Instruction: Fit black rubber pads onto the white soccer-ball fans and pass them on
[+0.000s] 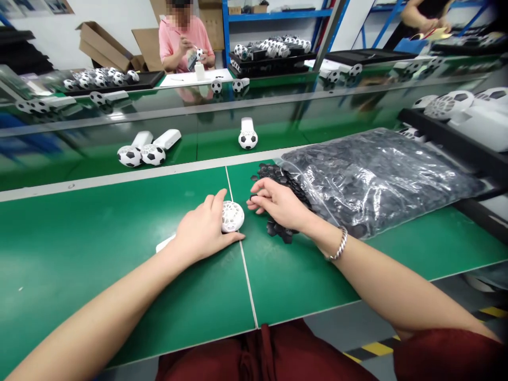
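Observation:
My left hand (202, 225) is wrapped round a white handheld fan (233, 216) lying on the green table. The fan's round, slotted head faces up between thumb and fingers, while most of its handle is hidden under my palm and wrist. Just right of it, my right hand (281, 205) pinches a small black piece (253, 197) between thumb and fingertips, apart from the fan. Beneath and around that hand lies a pile of loose black pieces (280, 231), some of them six-sided, spilling from a clear plastic bag (389, 180) full of them.
Beyond the table edge, white fans with football-patterned heads (248, 138) lie on a green strip, one alone and a pair (153, 153) further left. A black tray (456, 132) of fans stands at the right. Across the line, a person in pink (186, 45) handles a fan.

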A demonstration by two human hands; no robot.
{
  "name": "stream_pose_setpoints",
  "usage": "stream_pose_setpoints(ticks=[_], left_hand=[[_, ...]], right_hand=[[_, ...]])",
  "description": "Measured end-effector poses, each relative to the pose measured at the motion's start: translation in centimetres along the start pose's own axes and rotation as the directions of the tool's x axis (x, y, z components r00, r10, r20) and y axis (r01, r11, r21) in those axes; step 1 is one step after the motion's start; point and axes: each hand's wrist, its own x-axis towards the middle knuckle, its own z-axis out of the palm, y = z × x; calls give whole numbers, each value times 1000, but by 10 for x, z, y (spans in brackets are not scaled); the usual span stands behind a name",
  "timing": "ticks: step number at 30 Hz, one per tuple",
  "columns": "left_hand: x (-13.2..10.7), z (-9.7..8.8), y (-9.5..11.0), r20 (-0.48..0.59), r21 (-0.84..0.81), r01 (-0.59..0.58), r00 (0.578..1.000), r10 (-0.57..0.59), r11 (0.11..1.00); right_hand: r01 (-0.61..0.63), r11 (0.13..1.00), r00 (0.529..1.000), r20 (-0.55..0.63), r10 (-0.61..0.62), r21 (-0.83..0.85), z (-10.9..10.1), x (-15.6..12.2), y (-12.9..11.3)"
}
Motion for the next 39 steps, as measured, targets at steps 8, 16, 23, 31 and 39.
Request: stream_pose_setpoints(ticks=[8, 16, 23, 31, 39], left_hand=[[3, -3, -7, 51, -159, 1, 999, 7, 987], [3, -2, -9, 7, -232, 9, 1000, -8, 973], [3, -3, -11, 27, -295, -26, 999, 36, 955], [4, -1, -12, 7, -302, -40, 999, 44, 953], [6, -3, -10, -13, -319, -44, 999, 42, 947]], right_hand=[[209, 976, 978, -12, -210, -64, 3, -10, -15], [177, 982, 981, 94, -171, -57, 13, -17, -11], [294, 929, 955, 104, -277, -225, 23, -18, -9], [281, 928, 958, 19, -285, -244, 27, -16, -3], [136, 991, 987, 90, -134, -12, 32, -15, 0]])
